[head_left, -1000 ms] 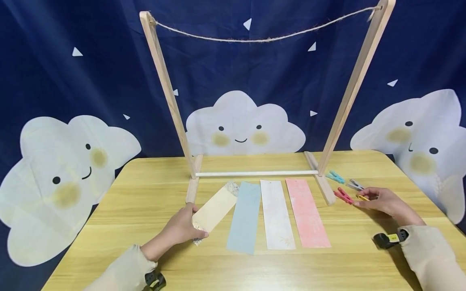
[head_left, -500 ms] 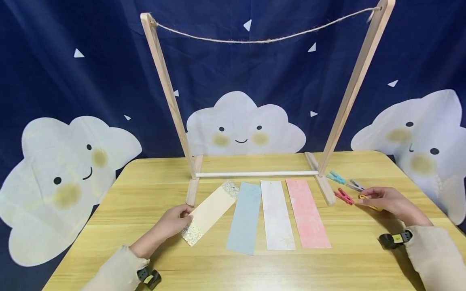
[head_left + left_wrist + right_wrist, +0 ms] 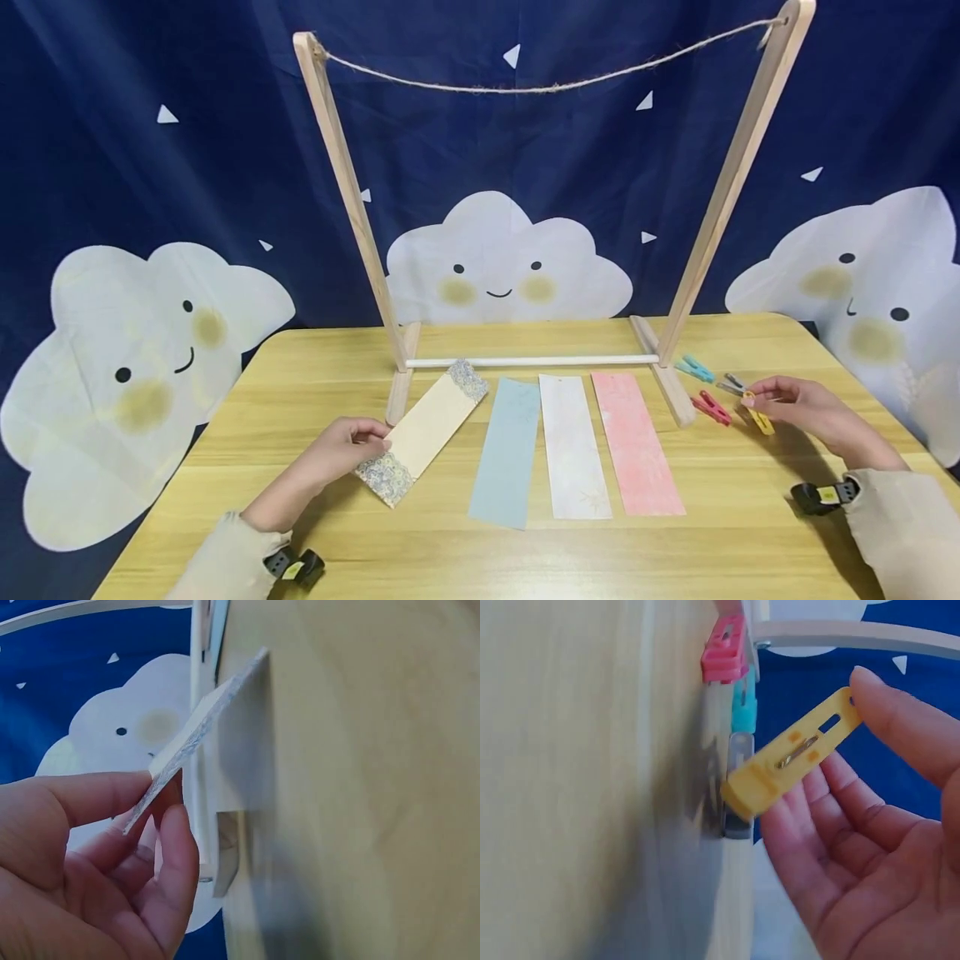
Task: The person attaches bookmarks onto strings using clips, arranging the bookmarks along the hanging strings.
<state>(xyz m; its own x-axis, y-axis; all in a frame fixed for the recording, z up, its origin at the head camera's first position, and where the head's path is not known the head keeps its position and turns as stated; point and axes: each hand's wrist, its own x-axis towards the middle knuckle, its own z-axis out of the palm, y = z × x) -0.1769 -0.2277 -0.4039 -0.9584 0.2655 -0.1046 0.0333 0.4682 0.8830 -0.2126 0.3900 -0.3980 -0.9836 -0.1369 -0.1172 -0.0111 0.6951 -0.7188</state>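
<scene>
At the left of the table, my left hand (image 3: 337, 452) pinches the edge of a cream card strip (image 3: 431, 425) with patterned ends. The left wrist view has the card (image 3: 199, 739) nearly edge-on and tilted above the table, thumb on one face and fingers on the other. Over on the right, my right hand (image 3: 821, 414) holds a yellow clothespin (image 3: 761, 419) by one end. In the right wrist view the thumb is at the end of this clothespin (image 3: 791, 761) and fingers lie behind it. Pink (image 3: 711, 407), turquoise (image 3: 696, 369) and grey clothespins (image 3: 731, 385) lie near that hand.
Blue (image 3: 506, 450), white (image 3: 575, 446) and pink strips (image 3: 637, 442) lie side by side mid-table. Behind them stands a wooden frame (image 3: 727, 187) with a sagging string (image 3: 487, 89) between its posts. A dark blue cloud-print cloth (image 3: 480, 150) hangs at the back.
My left hand has drawn the cream strip leftward, away from the blue strip, and its grip has shifted to the left edge. My right hand has moved right, bringing the yellow clothespin more into view.
</scene>
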